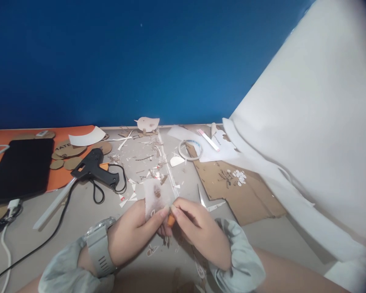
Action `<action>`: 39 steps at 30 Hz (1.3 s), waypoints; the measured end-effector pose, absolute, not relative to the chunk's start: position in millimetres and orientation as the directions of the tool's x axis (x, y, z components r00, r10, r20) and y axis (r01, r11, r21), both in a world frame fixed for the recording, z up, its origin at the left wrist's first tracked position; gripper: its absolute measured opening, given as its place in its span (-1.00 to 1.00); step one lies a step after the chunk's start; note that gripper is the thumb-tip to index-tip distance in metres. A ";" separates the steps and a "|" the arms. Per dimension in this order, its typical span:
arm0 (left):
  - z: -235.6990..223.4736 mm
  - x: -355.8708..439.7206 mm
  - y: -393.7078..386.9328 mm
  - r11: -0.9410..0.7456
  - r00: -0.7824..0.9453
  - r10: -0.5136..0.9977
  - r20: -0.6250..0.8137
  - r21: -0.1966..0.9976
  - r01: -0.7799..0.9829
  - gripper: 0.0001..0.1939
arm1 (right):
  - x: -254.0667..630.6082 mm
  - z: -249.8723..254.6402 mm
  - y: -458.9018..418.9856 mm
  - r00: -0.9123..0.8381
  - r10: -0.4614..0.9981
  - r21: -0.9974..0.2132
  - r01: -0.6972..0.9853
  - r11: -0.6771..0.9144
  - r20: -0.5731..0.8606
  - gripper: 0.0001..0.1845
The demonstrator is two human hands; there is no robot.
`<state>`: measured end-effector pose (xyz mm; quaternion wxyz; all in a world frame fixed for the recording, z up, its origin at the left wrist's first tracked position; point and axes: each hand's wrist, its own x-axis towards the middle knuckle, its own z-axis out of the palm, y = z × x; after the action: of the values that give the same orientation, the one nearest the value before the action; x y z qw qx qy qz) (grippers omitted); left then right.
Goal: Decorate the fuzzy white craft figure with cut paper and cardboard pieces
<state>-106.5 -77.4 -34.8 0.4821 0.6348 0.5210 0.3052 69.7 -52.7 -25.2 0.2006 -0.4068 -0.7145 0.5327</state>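
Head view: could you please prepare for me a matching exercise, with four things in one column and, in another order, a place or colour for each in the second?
Things:
1. Glue gun
2. Bird cutout
3. Pale piece
4. Cardboard sheet

Place or colour:
A. next to the blue wall
B. brown
C. black
D. in the left hand

Right pairs: 1-C, 2-A, 3-D, 4-B

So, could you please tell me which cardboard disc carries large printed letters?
The disc reading "MATE", behind the glue gun; the other discs show no such lettering.
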 end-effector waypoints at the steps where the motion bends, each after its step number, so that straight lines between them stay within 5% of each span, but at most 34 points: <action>1: -34.5 -106.4 -77.4 0.010 0.271 0.955 -0.116 0.931 0.366 -0.63 | 69.4 -24.1 -52.4 -0.594 0.792 -0.922 0.372 0.113 -0.143 -0.63; 6: -30.3 -106.1 -75.7 -0.001 0.325 0.939 -0.109 0.947 0.320 -0.58 | 68.6 -19.8 -52.1 -0.619 0.775 -0.953 0.294 0.078 -0.128 -0.67; 17: -32.7 -105.4 -78.3 0.082 0.297 0.942 -0.155 0.966 0.244 -0.55 | 71.4 -23.2 -50.7 -0.583 0.806 -0.897 0.406 0.177 -0.104 -0.76; 32: -28.9 -105.0 -76.8 0.054 0.286 0.948 -0.141 0.955 0.292 -0.57 | 70.5 -22.7 -51.8 -0.602 0.746 -0.953 0.261 -0.154 -0.286 -0.71; 39: -29.0 -104.6 -78.6 0.105 0.245 0.956 -0.163 0.967 0.232 -0.61 | 70.9 -22.0 -52.1 -0.625 0.728 -0.959 0.214 -0.187 -0.281 -0.66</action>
<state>-104.6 -78.6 -29.0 0.5372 0.5779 0.5139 0.3366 70.9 -52.1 -22.0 0.1930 -0.3875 -0.6077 0.6658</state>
